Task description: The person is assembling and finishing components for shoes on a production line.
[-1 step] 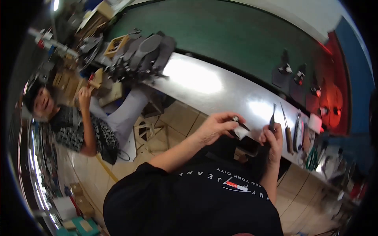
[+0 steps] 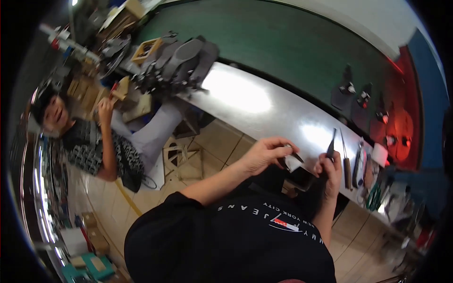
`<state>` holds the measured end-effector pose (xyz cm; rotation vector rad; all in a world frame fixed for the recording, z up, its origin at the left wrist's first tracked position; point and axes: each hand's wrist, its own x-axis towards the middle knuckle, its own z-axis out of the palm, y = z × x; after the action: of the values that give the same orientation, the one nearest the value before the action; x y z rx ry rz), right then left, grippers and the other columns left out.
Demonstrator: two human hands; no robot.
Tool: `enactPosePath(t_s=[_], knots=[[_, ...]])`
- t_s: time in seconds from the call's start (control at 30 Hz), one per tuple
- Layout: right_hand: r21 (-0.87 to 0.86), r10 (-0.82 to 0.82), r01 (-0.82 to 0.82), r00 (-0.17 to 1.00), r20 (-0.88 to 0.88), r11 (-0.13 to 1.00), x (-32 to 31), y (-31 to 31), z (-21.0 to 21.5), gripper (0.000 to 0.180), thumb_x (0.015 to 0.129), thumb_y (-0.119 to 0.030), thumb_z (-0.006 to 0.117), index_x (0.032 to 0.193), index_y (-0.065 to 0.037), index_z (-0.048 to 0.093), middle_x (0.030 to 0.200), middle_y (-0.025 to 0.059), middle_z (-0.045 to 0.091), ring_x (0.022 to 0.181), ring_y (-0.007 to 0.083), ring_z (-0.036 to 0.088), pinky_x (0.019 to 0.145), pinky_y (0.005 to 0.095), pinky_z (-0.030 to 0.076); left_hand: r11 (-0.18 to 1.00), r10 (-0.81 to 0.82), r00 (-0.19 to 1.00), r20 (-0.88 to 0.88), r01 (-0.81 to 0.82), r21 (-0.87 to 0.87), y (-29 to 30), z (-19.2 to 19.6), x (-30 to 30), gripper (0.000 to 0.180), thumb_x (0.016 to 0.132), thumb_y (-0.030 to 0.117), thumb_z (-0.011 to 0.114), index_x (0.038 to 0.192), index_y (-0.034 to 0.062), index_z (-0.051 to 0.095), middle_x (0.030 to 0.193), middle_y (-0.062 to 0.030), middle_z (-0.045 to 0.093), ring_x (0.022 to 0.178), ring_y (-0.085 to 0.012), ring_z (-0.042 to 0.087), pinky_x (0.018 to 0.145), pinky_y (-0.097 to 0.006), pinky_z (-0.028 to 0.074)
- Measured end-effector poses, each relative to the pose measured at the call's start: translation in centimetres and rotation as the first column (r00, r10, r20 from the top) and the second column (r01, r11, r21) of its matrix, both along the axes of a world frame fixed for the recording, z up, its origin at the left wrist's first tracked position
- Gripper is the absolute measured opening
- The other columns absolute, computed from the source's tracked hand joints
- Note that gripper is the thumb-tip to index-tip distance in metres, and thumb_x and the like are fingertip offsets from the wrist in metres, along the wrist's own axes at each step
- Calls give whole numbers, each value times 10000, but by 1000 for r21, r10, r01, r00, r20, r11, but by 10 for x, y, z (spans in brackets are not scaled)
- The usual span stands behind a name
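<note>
My left hand (image 2: 267, 157) is closed on a small black strap-like piece with a white patch (image 2: 293, 163), pinched between thumb and fingers. The piece is partly hidden, and its exact kind is unclear. To its right, my right hand (image 2: 330, 170) grips a slim dark pointed tool (image 2: 333, 141), perhaps tweezers or a blade, with its tip sticking up. The two hands are apart, at the near edge of the metal table (image 2: 283, 115). Beside the right hand lies an awl-like tool with a wooden handle (image 2: 347, 172).
Dark sandal soles with straps (image 2: 181, 59) are piled at the table's left end. More sandals (image 2: 342, 94) stand on the green surface (image 2: 283, 47) at right, by a red-lit panel (image 2: 401, 99). A seated co-worker (image 2: 101, 141) is on the left. A green cord (image 2: 374, 194) hangs at right.
The whole view has shifted slightly, so the scene sits a little lower and to the right. Both hands keep hold of the same things.
</note>
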<state>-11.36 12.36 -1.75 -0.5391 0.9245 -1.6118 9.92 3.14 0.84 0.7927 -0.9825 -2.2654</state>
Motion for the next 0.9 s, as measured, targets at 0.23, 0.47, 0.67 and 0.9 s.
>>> enactPosePath(t_s=[0.23,0.47,0.67,0.9], knots=[[15,154,-155,988,22,988,-18,-8,-28,325,995,-333,439,1078,-20,468,896,92,525,624,133,500,523,259,426,997,38,998,-57,-42,-68,22,-16,-8,128,808,64,593,860,2,693,899,-94,705,824,-135,631,777,-263,484],[-139,277,-249,928,249,959,-27,-3,-38,406,1026,-371,339,1134,5,447,972,92,501,663,134,475,570,249,408,996,-41,999,-6,40,-76,30,-24,-9,170,853,121,566,935,19,675,978,-75,689,885,-109,609,778,-234,456],[-64,209,-206,977,45,977,-21,7,-24,223,935,-195,520,1067,-29,451,866,64,500,670,120,474,570,233,403,998,-52,998,-46,50,-39,20,-12,-6,290,901,139,596,1183,77,622,1073,-2,643,908,-92,604,726,-262,527],[-56,24,-77,774,-633,995,32,21,65,479,721,6,683,1171,26,522,1039,121,621,959,157,588,854,280,455,979,75,997,4,-73,-192,1,22,25,312,841,14,637,1151,-7,610,1154,-157,639,1023,-192,623,905,-332,503]])
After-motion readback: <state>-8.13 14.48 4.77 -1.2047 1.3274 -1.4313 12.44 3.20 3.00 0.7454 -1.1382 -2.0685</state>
